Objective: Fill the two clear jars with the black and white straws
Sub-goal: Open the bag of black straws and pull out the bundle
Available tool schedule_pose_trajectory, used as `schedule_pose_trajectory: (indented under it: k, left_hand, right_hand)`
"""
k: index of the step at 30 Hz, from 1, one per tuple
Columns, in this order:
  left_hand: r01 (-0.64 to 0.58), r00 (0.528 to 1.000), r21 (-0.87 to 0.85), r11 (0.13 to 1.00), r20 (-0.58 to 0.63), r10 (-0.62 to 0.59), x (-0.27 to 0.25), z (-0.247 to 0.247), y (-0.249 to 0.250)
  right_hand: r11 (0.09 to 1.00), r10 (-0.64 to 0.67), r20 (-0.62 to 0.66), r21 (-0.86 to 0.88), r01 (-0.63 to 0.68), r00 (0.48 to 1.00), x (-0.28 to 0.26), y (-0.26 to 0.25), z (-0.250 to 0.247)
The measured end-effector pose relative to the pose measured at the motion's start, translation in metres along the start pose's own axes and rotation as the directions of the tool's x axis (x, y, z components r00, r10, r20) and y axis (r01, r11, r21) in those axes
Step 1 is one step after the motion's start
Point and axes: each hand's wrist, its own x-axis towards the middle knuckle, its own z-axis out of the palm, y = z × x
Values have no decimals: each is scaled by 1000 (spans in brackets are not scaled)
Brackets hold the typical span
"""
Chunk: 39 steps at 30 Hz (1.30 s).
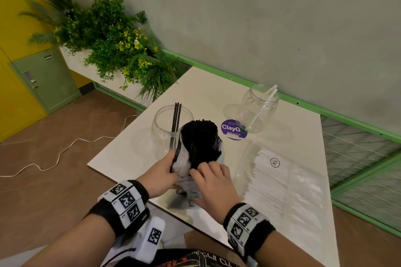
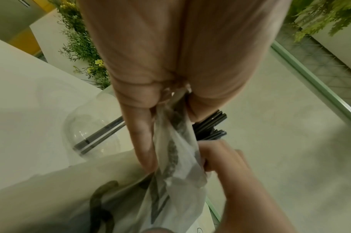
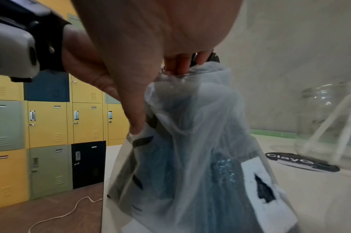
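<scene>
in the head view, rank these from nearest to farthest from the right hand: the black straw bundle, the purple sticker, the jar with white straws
1. black straw bundle, at the right hand's fingertips.
2. purple sticker, farther back, to the right.
3. jar with white straws, back right, by the wall.

Two clear jars (image 1: 172, 124) (image 1: 259, 107), three black straws (image 1: 176, 118) in one, two white straws (image 1: 263, 104) in the other

A purple round sticker (image 1: 233, 129) is seen on the white table (image 1: 134, 147) beyond the hands. Green plants (image 1: 112, 43) and lockers (image 3: 49, 126) are placed farther left; a white cable (image 1: 54, 158) is trailed across the floor.
</scene>
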Motion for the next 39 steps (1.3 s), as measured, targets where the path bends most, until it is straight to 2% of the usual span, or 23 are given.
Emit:
schedule_pose_trajectory:
  k: [3, 7, 10, 15, 17, 21, 24, 26, 27, 29, 30, 31, 32, 35, 39]
  left_hand:
    - [26, 999, 9, 1000, -41, -26, 0, 3, -1]
    - [124, 990, 143, 982, -87, -113, -1, 1, -4]
    - [212, 977, 124, 969, -47, -208, 0, 1, -9]
    - [232, 969, 42, 972, -97, -228, 7, 0, -16]
    - [235, 967, 51, 971, -114, -229, 8, 0, -19]
    - [223, 963, 55, 973, -166, -211, 11, 5, -20]
    - [215, 962, 24, 976, -177, -208, 14, 7, -20]
    - [195, 967, -18, 981, -164, -195, 16, 7, -21]
    - [182, 970, -46, 982, -156, -187, 16, 7, -21]
    - [160, 973, -100, 982, -149, -174, 18, 7, -23]
    - [150, 974, -125, 981, -152, -169, 19, 8, -24]
    - [146, 974, -148, 978, -154, -169, 20, 8, -25]
    - [145, 973, -172, 974, -154, -172, 21, 8, -26]
    - [168, 971, -282, 944, -116, -208, 23, 10, -25]
    - [153, 987, -384, 911, 6, -163, 20, 21, -8]
  right_hand:
    - [999, 39, -49, -35, -41, 998, 9, -5, 5]
    - [1000, 20, -129, -1, -21, 991, 13, 1, 13]
    - [999, -5, -184, 44, 13, 983, 12, 6, 15]
    - [990, -106, -209, 73, 124, 972, -8, 17, 23]
    - [990, -114, -200, 54, 127, 973, -22, 24, 28]
    - [998, -16, -210, 54, 28, 978, -39, 34, 29]
    - [980, 112, -192, 186, -75, 975, -39, 37, 23]
    - [911, 225, -170, 385, -146, 959, -35, 40, 18]
    - [834, 299, -131, 517, -192, 945, -33, 40, 15]
    - [579, 462, 19, 751, -318, 886, -27, 37, 9]
    - [433, 520, 109, 822, -371, 847, -25, 35, 8]
    - [329, 552, 189, 846, -420, 812, -22, 34, 6]
    - [283, 564, 248, 838, -466, 787, -18, 34, 6]
    - [319, 508, 347, 775, -546, 789, -7, 35, 6]
    - [278, 509, 322, 816, -507, 798, 7, 31, 16]
